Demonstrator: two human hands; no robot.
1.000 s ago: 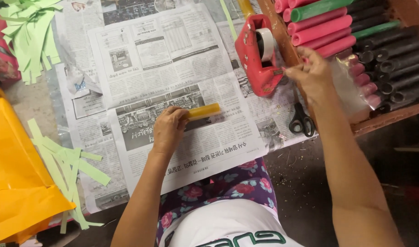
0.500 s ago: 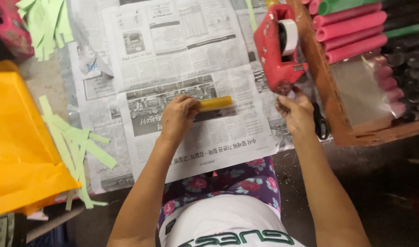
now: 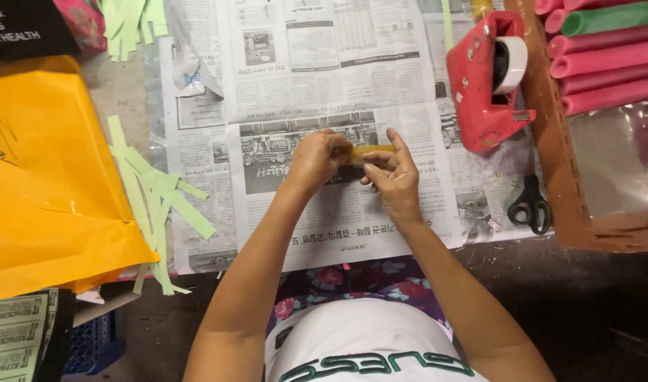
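Yellow rolled paper tube (image 3: 372,151) lies on spread newspaper (image 3: 317,78), left hand (image 3: 317,160) clamped around it, right hand (image 3: 393,173) pinching its end.

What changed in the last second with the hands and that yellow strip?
The right hand left the red tape dispenser and came across to the yellow strip, which it now pinches together with the left hand. The left hand kept its grip on the strip over the newspaper. Dispenser, scissors and green paper strips stayed put.
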